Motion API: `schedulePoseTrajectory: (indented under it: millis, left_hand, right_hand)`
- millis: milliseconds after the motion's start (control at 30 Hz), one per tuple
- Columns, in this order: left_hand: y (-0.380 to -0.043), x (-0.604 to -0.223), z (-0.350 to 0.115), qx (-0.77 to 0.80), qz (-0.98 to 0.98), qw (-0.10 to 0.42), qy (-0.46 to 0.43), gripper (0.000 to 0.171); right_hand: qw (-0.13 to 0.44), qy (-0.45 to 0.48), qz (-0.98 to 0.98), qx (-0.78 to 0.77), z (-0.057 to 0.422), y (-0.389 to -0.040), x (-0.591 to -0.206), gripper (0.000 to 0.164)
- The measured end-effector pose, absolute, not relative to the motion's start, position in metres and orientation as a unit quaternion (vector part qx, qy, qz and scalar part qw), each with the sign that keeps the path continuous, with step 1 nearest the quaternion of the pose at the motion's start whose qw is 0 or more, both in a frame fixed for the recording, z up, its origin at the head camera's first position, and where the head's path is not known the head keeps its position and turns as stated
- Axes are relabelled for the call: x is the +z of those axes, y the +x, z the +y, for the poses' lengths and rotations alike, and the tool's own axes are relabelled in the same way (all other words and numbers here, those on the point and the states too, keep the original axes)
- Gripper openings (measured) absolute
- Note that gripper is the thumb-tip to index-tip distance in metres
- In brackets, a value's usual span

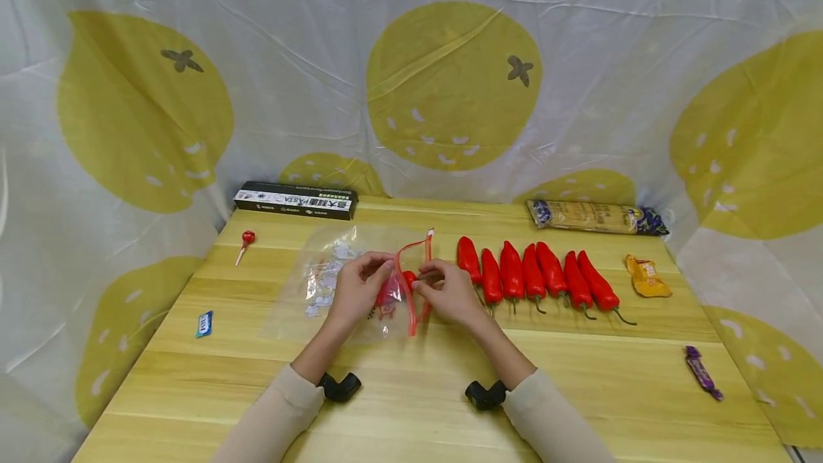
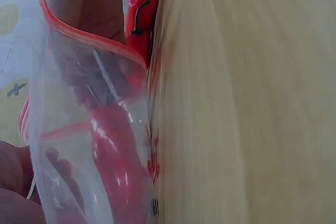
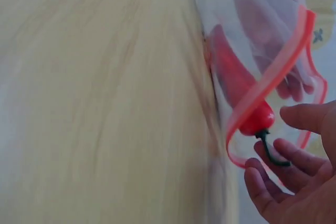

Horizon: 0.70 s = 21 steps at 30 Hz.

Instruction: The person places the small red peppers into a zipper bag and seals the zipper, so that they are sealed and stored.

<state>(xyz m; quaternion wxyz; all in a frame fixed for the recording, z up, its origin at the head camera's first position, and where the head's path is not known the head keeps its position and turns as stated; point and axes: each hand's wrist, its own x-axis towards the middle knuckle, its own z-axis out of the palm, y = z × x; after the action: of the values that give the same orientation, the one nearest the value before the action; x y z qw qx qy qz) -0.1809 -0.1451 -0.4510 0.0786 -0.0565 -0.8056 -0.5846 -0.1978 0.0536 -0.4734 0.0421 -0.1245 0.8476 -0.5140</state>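
A clear zip bag with a red-edged mouth and a cartoon print lies at the middle of the table, its mouth facing right. Inside it is a red chili pepper, its green stem sticking out past the red edge. My left hand pinches the bag near its mouth between thumb and fingers. At that mouth, my right hand has its fingers under the stem, and its thumb stands apart from them in the right wrist view. Several more red chili peppers lie in a row just right of the right hand.
At the back are a black pasta box on the left and a noodle packet on the right. A lollipop and a blue-wrapped sweet lie left; an orange packet and a purple-wrapped sweet lie right. A patterned cloth hangs behind.
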Motion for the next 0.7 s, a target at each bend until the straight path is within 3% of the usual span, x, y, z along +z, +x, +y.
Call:
schedulePoseTrajectory:
  millis: [233, 500, 700]
  left_hand:
    - [-0.193, -0.475, -0.148, -0.594, -0.798, 0.084, -0.052, 0.023]
    - [-0.194, -0.474, -0.150, -0.604, -0.792, 0.075, -0.048, 0.017]
    - [-0.194, -0.475, -0.148, -0.610, -0.786, 0.084, -0.054, 0.018]
  right_hand:
    - [0.020, -0.095, 0.851, -0.516, 0.081, -0.184, -0.463, 0.024]
    - [0.091, -0.073, 0.827, -0.550, 0.092, -0.174, -0.461, 0.034]
    - [0.153, -0.079, 0.737, -0.654, 0.077, -0.168, -0.460, 0.052]
